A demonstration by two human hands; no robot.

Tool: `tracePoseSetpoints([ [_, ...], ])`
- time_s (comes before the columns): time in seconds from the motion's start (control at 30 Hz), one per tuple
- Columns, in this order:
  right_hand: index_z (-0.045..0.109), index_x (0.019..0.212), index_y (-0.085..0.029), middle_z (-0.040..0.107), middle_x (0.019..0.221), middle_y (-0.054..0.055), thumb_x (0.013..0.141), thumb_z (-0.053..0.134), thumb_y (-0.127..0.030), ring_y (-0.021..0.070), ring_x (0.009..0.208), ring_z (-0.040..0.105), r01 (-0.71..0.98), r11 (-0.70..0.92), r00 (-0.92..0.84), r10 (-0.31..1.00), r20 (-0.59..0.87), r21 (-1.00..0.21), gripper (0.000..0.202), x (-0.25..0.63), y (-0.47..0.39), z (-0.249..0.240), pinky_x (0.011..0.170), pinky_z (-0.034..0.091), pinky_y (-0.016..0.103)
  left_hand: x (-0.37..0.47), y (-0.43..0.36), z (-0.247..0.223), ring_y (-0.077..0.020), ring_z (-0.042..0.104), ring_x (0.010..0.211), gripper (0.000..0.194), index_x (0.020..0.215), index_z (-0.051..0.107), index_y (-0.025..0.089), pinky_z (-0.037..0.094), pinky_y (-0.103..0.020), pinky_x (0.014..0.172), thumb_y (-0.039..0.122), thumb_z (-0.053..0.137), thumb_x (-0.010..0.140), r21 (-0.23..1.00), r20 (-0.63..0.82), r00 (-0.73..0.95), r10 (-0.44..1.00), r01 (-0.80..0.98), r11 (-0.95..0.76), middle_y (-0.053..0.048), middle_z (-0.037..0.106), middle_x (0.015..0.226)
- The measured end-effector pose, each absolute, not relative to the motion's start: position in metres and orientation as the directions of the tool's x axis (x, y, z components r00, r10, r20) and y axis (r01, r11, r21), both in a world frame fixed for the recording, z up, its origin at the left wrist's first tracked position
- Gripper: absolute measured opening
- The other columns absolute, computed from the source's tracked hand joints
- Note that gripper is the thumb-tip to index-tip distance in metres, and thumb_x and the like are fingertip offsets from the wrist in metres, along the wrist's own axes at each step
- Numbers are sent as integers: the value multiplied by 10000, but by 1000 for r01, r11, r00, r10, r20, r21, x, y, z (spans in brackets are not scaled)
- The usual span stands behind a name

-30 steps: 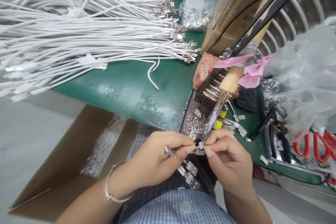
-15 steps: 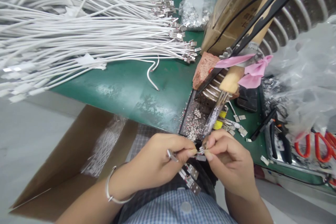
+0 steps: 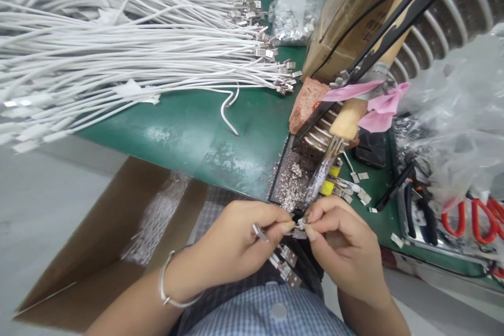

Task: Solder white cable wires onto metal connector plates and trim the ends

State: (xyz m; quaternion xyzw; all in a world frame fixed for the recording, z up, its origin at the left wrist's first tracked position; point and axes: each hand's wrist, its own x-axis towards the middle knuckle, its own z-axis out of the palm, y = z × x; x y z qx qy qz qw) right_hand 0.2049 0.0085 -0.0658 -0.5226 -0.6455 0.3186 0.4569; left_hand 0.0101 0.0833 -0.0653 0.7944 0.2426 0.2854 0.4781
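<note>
My left hand (image 3: 246,236) is closed on white cables with metal USB plugs (image 3: 289,274), which hang out below its fingers. One more plug (image 3: 260,232) sticks out between thumb and palm. Thumb and forefinger pinch the wire end of a small USB connector (image 3: 300,224). On the other side of that connector, the fingertips of my right hand (image 3: 346,244) are pinched on its metal part. The fingertips of both hands nearly meet, just below the tip of a soldering iron (image 3: 319,176). Fine detail of the connector is hidden by the fingers.
Bundled white cables (image 3: 137,58) cover the green table's (image 3: 185,136) back left. A black tray (image 3: 280,173) holds solder crumbs beside a brick (image 3: 309,102). Loose plugs (image 3: 364,197), pliers (image 3: 423,210) and red-handled scissors (image 3: 482,220) lie right. A cardboard box (image 3: 98,231) stands below left.
Both hands stay nearly in place. The fingers of my right hand have shifted slightly on the connector, and the hanging plugs have moved a little.
</note>
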Motion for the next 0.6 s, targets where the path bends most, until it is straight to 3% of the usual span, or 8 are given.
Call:
tracePoseSetpoints([
  [0.27, 537, 853, -151, 496, 950, 17, 830, 574, -1, 55, 880, 519, 409, 270, -11, 957, 291, -872, 156, 203, 10, -64, 775, 448, 193, 10, 86, -61, -49, 534, 593, 127, 876, 654, 114, 411, -126, 594, 126, 542, 934, 909, 187, 700, 689, 143, -392, 21, 630, 700],
  [0.6, 514, 899, -172, 546, 925, 29, 865, 563, -38, 95, 867, 579, 272, 246, -17, 968, 251, -930, 146, 212, 1, -64, 766, 498, 247, 5, 86, -61, -53, 556, 607, 125, 854, 631, 158, 421, -127, 591, 153, 536, 934, 960, 80, 776, 626, 109, -258, 36, 636, 719],
])
